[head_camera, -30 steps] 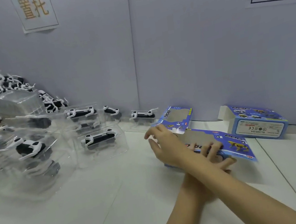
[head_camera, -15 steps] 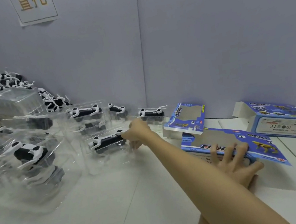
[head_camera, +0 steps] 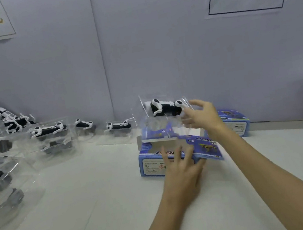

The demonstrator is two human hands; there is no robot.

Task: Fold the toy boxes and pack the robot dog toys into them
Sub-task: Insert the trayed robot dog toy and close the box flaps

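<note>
While the right hand (head_camera: 201, 117) held a clear tray (head_camera: 164, 119) carrying a robot dog toy (head_camera: 165, 108) just above the open blue box (head_camera: 172, 157), its fingers gripped the tray's right edge. The left hand (head_camera: 182, 171) pressed straight fingers on the box's near edge. More trayed dogs (head_camera: 50, 130) lined the white table (head_camera: 91, 202) at left, and a second blue box (head_camera: 234, 122) sat behind.

Black-white robot dog (head_camera: 166, 108) in clear tray above open blue box (head_camera: 174, 153)
</note>
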